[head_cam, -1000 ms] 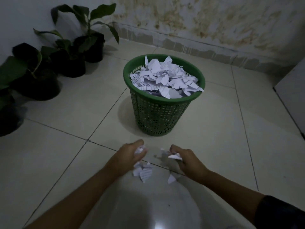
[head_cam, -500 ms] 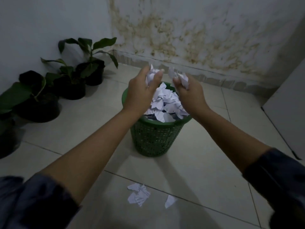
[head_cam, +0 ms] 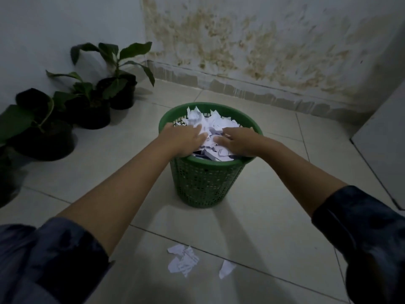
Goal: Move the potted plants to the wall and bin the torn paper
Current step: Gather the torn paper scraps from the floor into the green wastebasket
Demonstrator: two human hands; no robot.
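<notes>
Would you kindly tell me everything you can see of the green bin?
The green bin is a round, tapered basket, apparently plastic, with perforated mesh walls and a solid rim. It stands upright on the tiled floor, apart from the walls, heaped with torn paper rising above its rim. The left hand and right hand press flat on the paper inside.

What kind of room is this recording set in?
Probably a dim indoor corner of a home or utility space: pale tiled floor, a damp-stained wall, potted plants lined against the side wall, and a green bin of torn paper.
</notes>
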